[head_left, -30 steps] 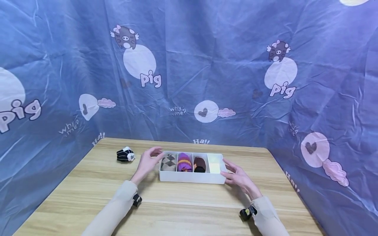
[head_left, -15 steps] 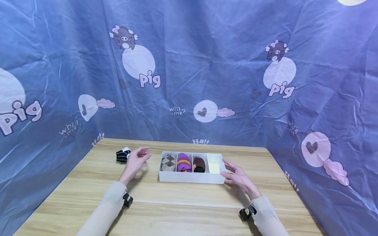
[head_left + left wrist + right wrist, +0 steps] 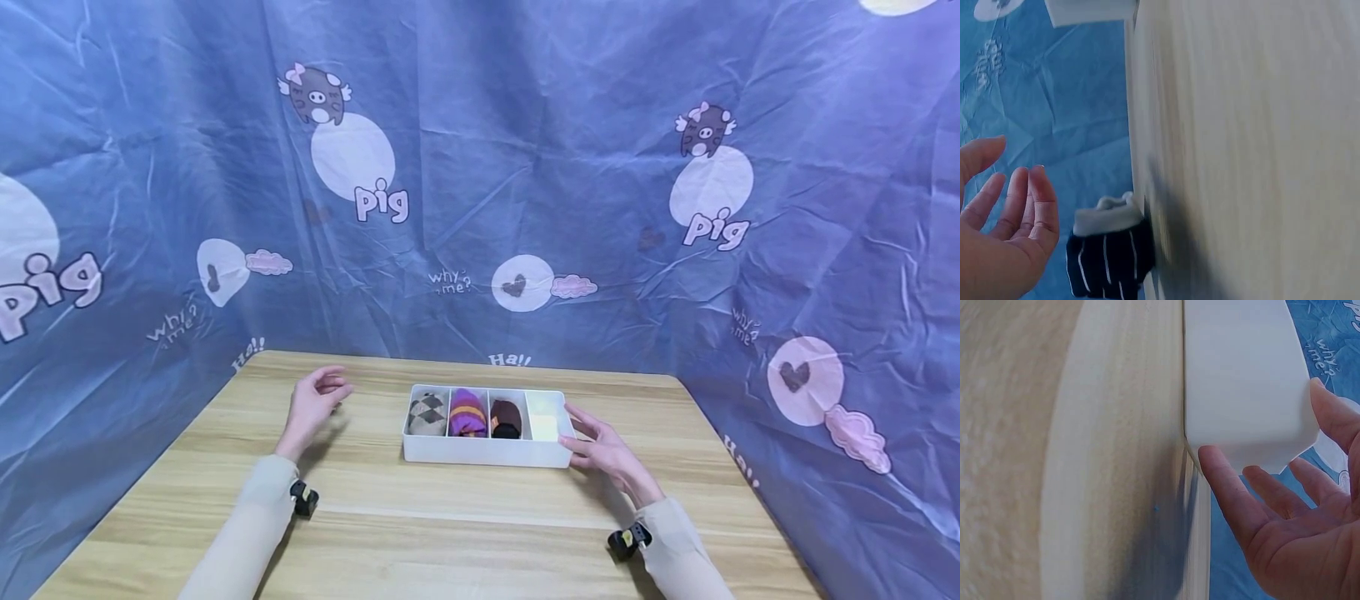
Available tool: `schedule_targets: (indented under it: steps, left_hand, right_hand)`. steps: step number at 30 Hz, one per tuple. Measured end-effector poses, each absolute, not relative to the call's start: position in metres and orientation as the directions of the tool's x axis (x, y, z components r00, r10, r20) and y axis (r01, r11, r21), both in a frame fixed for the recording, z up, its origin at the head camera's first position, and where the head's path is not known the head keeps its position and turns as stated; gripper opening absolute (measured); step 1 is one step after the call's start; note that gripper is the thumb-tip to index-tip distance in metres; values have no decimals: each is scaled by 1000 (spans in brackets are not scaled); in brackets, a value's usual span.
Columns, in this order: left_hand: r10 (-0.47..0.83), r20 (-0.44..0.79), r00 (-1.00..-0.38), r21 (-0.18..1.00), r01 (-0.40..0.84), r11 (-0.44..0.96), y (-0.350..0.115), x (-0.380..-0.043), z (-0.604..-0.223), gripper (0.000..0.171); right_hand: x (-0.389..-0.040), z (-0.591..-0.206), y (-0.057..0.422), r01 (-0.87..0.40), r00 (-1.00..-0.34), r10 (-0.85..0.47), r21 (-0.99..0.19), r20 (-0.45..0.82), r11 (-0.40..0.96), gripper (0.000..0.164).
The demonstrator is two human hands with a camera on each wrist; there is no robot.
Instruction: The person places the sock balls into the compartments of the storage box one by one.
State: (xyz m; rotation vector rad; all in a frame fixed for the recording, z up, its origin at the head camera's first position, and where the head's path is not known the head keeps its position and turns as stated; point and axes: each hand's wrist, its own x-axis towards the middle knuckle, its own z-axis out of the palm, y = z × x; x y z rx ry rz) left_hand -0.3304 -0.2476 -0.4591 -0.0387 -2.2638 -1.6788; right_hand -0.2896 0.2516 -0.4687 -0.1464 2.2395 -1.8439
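Note:
My left hand (image 3: 311,408) hovers over the left part of the table, fingers loosely bent and holding nothing. In the left wrist view, a black rolled sock with white stripes and a white cuff (image 3: 1110,250) lies beside the left hand (image 3: 1010,237), apart from it; the hand hides this sock in the head view. My right hand (image 3: 607,454) touches the right end of a white divided box (image 3: 487,452) with spread, fairly straight fingers. Inside the box are an argyle grey sock (image 3: 428,415), a purple sock with orange bands (image 3: 468,412) and a dark brown sock (image 3: 506,418), each in its own compartment.
The box's rightmost compartment (image 3: 543,415) shows a pale bottom. Everything stands on a light wooden table (image 3: 420,533). A blue printed cloth (image 3: 465,183) hangs along the back and both sides.
My left hand has moved left from the box's left end to the black striped sock, now covering it in the head view. The right hand and the box have stayed in place.

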Motion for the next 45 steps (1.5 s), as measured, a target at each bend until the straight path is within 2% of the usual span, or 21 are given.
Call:
schedule_targets:
  steps: [14,22,30,36,45]
  left_hand:
    - [-289,214,-933,962,151,228,-271,-329,-455,48]
    - [-369,182,-911,957,78,280,-287,-332,-454,49]
    - [-462,127,-878,965,3,260,-293,-336,-458,47]
    - [-463,85,-882,960,-52,276,-293,-337,-458,50]
    - [-459,70,-885,959,-67,276,-297,-335,-456,52]
  right_hand:
    - [-290,-470,252,70,-967,-226,-976,-117,204,80]
    - [-291,-471,252,72,-967,-223,-976,-119,208,79]
    - [-291,-472,251,75,-969,-216,-975,-121,210,79]
    - [-290,-469,251,76,-965,-231,-975,-124,207,79]
    - [-289,-470,252,66,-968,-226,-977,-112,201,80]
